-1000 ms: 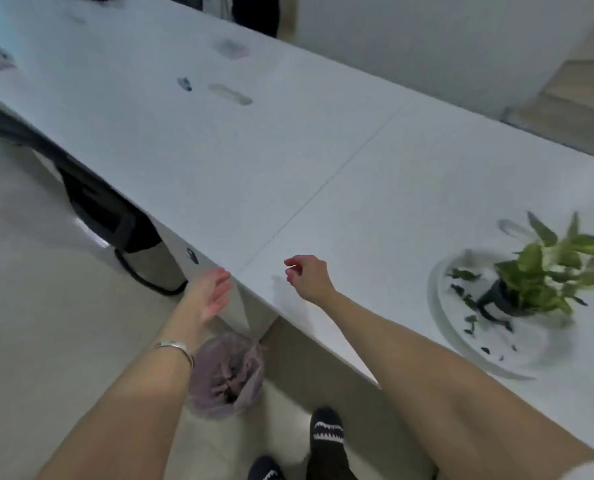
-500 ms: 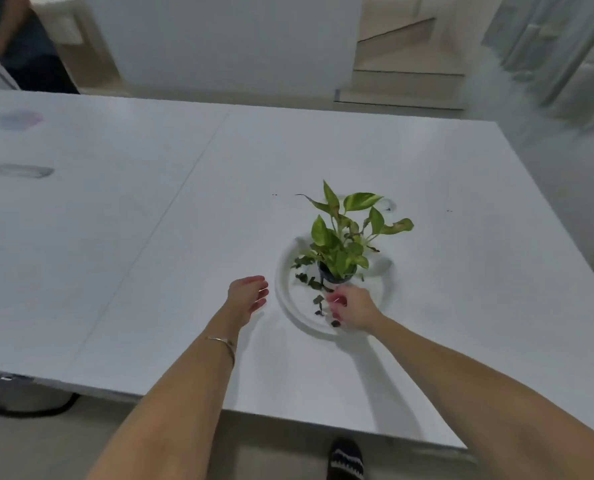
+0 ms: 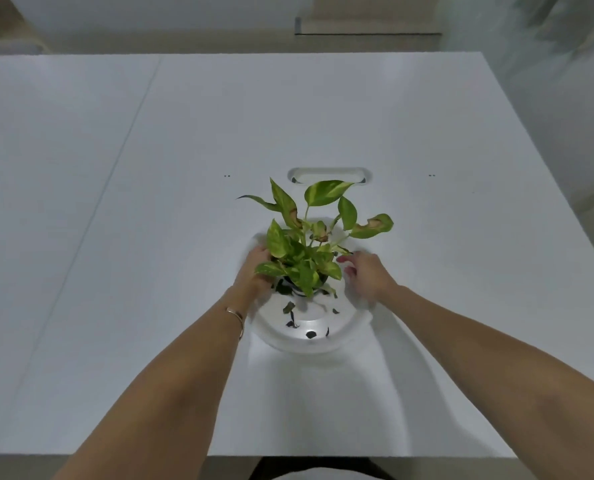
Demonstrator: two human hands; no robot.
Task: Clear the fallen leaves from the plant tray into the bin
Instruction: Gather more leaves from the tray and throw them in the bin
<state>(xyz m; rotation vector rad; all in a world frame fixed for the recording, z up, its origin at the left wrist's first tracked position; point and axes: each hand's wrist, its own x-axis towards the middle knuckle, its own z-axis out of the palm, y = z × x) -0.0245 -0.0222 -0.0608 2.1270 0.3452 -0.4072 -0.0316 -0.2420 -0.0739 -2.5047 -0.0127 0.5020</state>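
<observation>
**Both hands close in on the potted plant while leaves lie loose in the tray**

The white round plant tray (image 3: pixel 349 327) sits on the white desk (image 3: pixel 115 237), near the person's edge of it. A small dark pot (image 3: pixel 293 289) stands in the tray's far half, mostly hidden under the green plant (image 3: pixel 306 244). Fallen leaves (image 3: pixel 290 308) lie scattered across the tray's near half, with a couple of dark bits close to the front rim. The bin is not in view.

The left hand (image 3: pixel 255 271) reaches in at the pot's left side, its fingers curled under the foliage; whether they grip the pot or only rest against it cannot be told, because leaves cover them. The right hand (image 3: pixel 366 273) hovers at the pot's right side with its fingers (image 3: pixel 344 259) loosely spread and holding nothing visible.

It looks as though the pot is about to be lifted or shifted so the tray can be cleared. The risks follow from that. A one-sided grip could tip the pot and spill soil among the leaves. Hands brushing the drooping, brown-edged foliage could knock off more leaves. If the tray itself is carried, any tilt could slide the light scraps over the shallow rim onto the desk or floor.
</observation>
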